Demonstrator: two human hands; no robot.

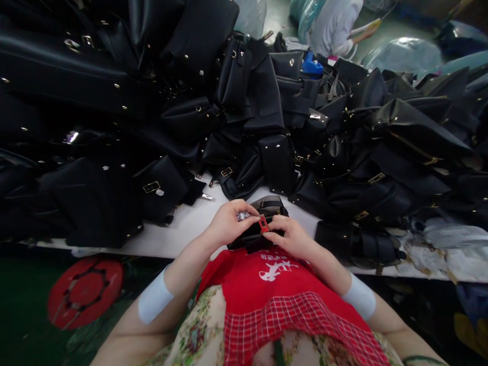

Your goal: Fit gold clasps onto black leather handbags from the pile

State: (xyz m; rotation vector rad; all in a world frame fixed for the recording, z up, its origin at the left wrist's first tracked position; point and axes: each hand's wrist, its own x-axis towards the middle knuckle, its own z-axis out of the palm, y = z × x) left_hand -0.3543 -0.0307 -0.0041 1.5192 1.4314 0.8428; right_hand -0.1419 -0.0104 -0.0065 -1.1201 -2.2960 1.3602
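A small red rectangular piece (263, 223) with a dark opening is held between both hands, over a black bag (271, 205) at the table's front edge. My left hand (231, 221) pinches its upper left side with thumb and forefinger. On the other side, the fingers of my right hand (288, 235) close on its right and lower edge. Something shiny and clear (242, 216) shows beside the left fingers; I cannot make out what it is. The black bag's lower part is partly hidden by the hands.
Piles of black bags (263, 91) with gold buckles cover most of the white table (179, 234). A red round stool (86, 292) stands at lower left. Clear plastic wrapping (434, 254) lies at right. Across the table is a person in a light top (334, 28).
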